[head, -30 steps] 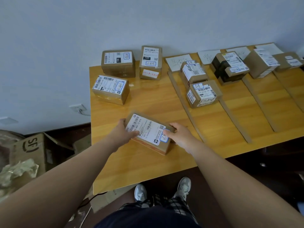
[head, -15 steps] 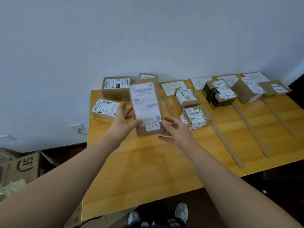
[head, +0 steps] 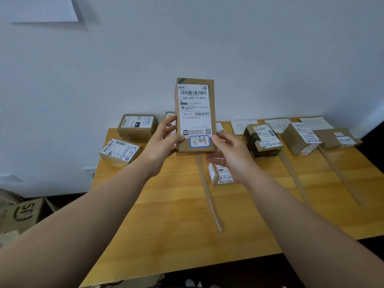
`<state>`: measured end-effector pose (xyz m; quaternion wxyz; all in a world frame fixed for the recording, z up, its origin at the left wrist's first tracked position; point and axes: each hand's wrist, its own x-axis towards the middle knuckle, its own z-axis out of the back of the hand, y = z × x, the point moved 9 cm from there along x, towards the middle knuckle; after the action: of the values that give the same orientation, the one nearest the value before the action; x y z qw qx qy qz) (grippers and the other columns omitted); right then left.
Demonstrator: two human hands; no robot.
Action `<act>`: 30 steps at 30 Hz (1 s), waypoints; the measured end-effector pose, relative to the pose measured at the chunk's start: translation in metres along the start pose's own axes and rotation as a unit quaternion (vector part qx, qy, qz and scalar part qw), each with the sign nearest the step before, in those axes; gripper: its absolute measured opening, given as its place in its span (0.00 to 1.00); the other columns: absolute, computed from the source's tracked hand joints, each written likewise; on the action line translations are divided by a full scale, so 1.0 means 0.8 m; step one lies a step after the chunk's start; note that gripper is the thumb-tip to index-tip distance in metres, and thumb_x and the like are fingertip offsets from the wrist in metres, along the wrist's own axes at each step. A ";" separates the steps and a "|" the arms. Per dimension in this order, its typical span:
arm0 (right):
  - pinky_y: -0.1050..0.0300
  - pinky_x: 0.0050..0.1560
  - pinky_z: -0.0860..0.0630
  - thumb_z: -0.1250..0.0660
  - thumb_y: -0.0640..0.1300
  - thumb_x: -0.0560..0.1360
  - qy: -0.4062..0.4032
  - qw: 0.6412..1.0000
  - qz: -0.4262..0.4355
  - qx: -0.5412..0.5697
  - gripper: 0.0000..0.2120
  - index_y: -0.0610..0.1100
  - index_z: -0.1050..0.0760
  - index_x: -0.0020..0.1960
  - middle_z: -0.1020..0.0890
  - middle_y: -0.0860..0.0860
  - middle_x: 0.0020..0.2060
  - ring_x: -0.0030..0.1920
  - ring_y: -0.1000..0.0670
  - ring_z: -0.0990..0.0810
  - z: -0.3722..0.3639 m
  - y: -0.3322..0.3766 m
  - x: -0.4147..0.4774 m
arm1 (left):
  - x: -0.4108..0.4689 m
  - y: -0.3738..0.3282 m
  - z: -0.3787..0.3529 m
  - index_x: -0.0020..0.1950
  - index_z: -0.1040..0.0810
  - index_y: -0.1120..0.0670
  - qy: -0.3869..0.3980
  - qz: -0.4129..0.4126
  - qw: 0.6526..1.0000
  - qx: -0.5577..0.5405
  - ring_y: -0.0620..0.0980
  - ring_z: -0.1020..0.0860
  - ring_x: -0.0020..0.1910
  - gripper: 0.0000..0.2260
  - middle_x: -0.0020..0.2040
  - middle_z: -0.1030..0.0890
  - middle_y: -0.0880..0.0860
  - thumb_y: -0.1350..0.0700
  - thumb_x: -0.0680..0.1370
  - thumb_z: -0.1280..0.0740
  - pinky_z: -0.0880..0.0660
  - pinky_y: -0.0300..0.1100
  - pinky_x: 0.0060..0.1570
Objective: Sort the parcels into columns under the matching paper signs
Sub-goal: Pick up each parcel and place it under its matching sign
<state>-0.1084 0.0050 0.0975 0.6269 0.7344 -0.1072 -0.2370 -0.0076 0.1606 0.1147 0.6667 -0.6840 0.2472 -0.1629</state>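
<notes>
I hold a flat brown parcel (head: pixel 195 113) upright in front of me, above the wooden table (head: pixel 176 215). Its white shipping label faces me, with a blue-framed handwritten sticker at its lower end. My left hand (head: pixel 162 145) grips its lower left edge and my right hand (head: pixel 230 155) its lower right corner. Paper signs (head: pixel 242 126) lie along the table's back edge, with another sign (head: pixel 278 124) further right. Sorted parcels sit below them: a dark-taped box (head: pixel 262 142), a brown box (head: pixel 301 138), a flat box (head: pixel 337 138). A small parcel (head: pixel 221 173) is partly hidden behind my right hand.
Two unsorted parcels (head: pixel 119 151) (head: pixel 137 126) lie at the table's back left, a third mostly hidden behind the held one. Cardboard strips (head: pixel 208 196) (head: pixel 293 175) divide the table into columns. An open carton marked SF (head: pixel 22 213) stands on the floor at left.
I lifted the parcel off the table's front area and turned it upright with its label toward me. My view tilted upward toward the wall.
</notes>
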 end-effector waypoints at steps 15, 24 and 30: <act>0.54 0.47 0.20 0.36 0.50 0.79 0.026 0.997 0.022 -0.070 0.09 0.52 0.28 0.59 0.18 0.51 0.51 0.41 0.49 0.17 0.075 0.010 0.007 | -0.007 0.008 -0.075 0.67 0.38 0.44 -0.023 0.017 1.000 0.006 0.47 0.20 0.51 0.22 0.52 0.18 0.51 0.60 0.78 0.35 0.24 0.45 0.52; 0.49 0.62 0.25 0.37 0.54 0.78 -0.010 0.997 -0.023 -0.075 0.12 0.52 0.29 0.60 0.19 0.50 0.56 0.58 0.50 0.21 0.087 -0.007 0.031 | 0.023 0.025 -0.092 0.70 0.38 0.47 0.002 0.054 0.998 -0.022 0.49 0.22 0.56 0.27 0.57 0.20 0.52 0.57 0.74 0.31 0.26 0.47 0.54; 0.51 0.57 0.22 0.35 0.55 0.77 -0.027 0.998 -0.064 -0.008 0.16 0.48 0.28 0.60 0.17 0.50 0.51 0.54 0.49 0.18 0.119 -0.019 0.033 | 0.045 0.048 -0.120 0.68 0.34 0.47 0.052 0.097 0.993 -0.044 0.49 0.22 0.56 0.23 0.57 0.19 0.51 0.57 0.75 0.33 0.26 0.48 0.52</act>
<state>-0.1334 -0.0872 0.0673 0.6129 0.7281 -0.0747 -0.2976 -0.0355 0.0614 0.0782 0.6353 -0.6760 0.3530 -0.1219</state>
